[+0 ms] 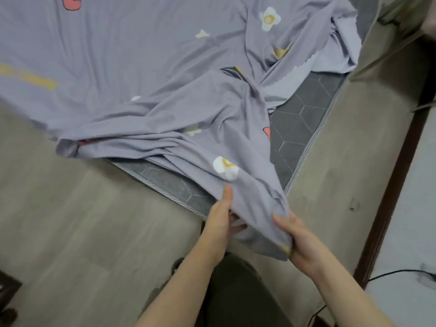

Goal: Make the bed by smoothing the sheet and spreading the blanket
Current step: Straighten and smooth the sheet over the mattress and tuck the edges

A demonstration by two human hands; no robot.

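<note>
Thin lilac-grey flower-printed sheet (141, 55) lies rumpled on dark grey quilted mattress (304, 114), whose near corner is bared. Sheet corner is pinched by left hand (219, 215), thumb on top, and gripped in right hand (299, 241), fingers curled. Judged light, limp, possibly elasticated; best taken at hem.

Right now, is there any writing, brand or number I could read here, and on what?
No readable text anywhere.
The sheet shows only printed flowers and hearts; its yellow mark at left is too blurred to read.
The mattress shows hexagon stitching, no label.

One sheet (141, 55), one mattress (304, 128), one left hand (218, 220), one right hand (304, 246).
</note>
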